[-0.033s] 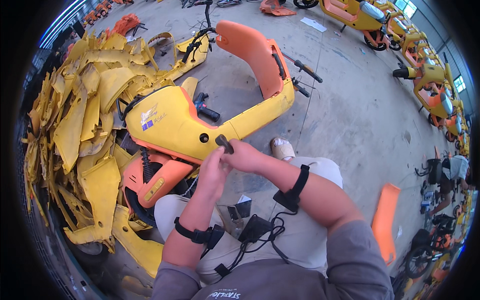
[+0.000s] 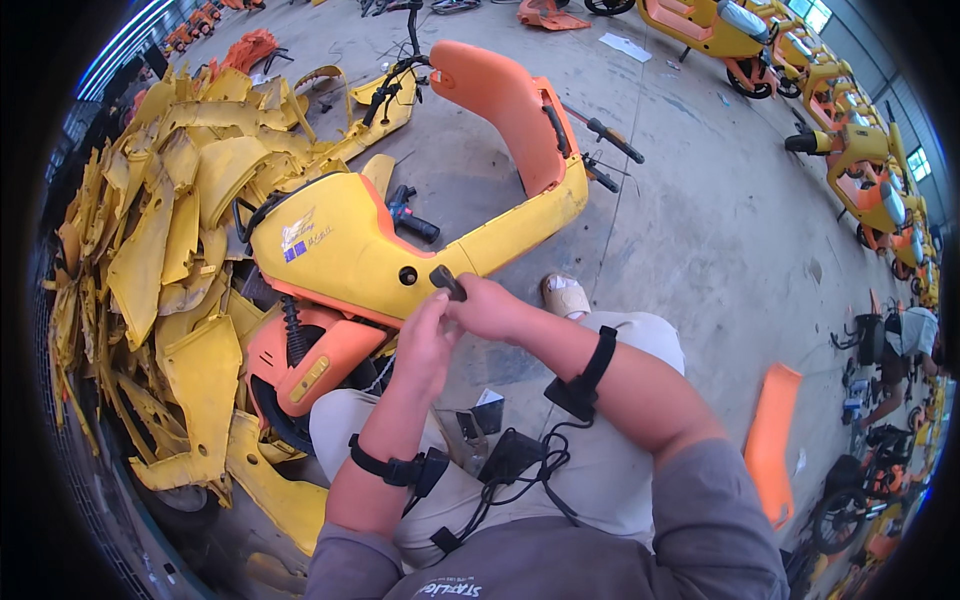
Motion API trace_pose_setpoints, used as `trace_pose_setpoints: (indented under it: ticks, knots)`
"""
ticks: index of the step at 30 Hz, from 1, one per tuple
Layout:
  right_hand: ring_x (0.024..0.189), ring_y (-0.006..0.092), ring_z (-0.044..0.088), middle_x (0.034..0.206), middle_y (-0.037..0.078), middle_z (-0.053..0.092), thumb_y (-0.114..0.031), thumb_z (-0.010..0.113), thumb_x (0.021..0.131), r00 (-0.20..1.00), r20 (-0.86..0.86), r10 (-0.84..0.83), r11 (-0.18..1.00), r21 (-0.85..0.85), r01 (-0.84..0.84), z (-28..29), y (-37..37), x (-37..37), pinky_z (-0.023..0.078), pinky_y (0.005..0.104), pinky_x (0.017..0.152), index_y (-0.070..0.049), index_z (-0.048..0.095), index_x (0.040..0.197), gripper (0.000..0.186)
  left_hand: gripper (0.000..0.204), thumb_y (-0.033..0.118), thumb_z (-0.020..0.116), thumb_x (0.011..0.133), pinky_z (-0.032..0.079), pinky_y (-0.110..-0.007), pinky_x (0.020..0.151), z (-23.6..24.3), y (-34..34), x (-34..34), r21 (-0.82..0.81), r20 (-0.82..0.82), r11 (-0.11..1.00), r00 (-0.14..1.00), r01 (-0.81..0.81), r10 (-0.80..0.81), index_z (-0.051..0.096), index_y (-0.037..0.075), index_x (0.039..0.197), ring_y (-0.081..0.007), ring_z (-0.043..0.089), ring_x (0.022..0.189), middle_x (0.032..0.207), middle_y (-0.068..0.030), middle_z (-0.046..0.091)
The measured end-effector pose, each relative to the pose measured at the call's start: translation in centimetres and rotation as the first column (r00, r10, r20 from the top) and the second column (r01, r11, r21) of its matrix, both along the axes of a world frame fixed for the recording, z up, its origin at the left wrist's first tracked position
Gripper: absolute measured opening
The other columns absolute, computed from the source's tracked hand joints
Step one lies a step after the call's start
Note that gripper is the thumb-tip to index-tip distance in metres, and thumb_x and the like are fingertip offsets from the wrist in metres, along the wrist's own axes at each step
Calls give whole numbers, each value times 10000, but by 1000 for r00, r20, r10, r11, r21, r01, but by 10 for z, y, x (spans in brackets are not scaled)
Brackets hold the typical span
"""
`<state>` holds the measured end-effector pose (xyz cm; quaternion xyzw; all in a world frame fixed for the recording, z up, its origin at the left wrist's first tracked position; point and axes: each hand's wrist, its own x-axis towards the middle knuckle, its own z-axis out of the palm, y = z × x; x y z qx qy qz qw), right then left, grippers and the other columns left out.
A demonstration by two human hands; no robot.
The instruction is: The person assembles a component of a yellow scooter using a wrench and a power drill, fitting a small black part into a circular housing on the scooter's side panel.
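A yellow and orange electric scooter lies on its side in front of me. My right hand is wrapped round a short dark tool whose blunt end sticks out beyond the fingers; its kind cannot be made out. Pressed up against it is my left hand, fingers closed, and whatever they hold is hidden. Both hands are at the near edge of the scooter's yellow side panel, beside a round hole. On the far side of the frame, a cordless drill lies on the floor.
Yellow body panels are heaped at the left. An orange panel lies on the floor to my right. Scooters stand in a row along the right, where a person is bent over. Black cables hang between my arm straps.
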<state>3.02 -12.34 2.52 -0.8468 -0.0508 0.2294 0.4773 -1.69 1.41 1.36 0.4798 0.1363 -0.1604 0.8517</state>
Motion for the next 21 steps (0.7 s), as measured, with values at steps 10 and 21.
trace_pose_setpoints:
  ticks: [10, 21]
  knots:
    - [628, 173, 611, 782, 85, 630, -122, 654, 840, 856, -455, -246, 684, 544, 486, 20, -43, 38, 497, 282, 579, 4, 600, 935, 166, 289, 174, 507, 1006, 483, -286, 867, 10, 6, -6, 606, 384, 786, 910, -123, -154, 595, -38, 1181, -151, 618, 944, 1102, -111, 638]
    - [865, 219, 623, 996, 122, 631, -57, 463, 978, 831, -153, -535, 182, 940, 290, 99, -116, 27, 514, 359, 795, 3, 508, 1197, 232, 219, 150, 586, 923, 510, -339, 796, 9, -10, -14, 834, 344, 541, 870, -110, -354, 640, 13, 1085, -249, 639, 879, 1039, -137, 637]
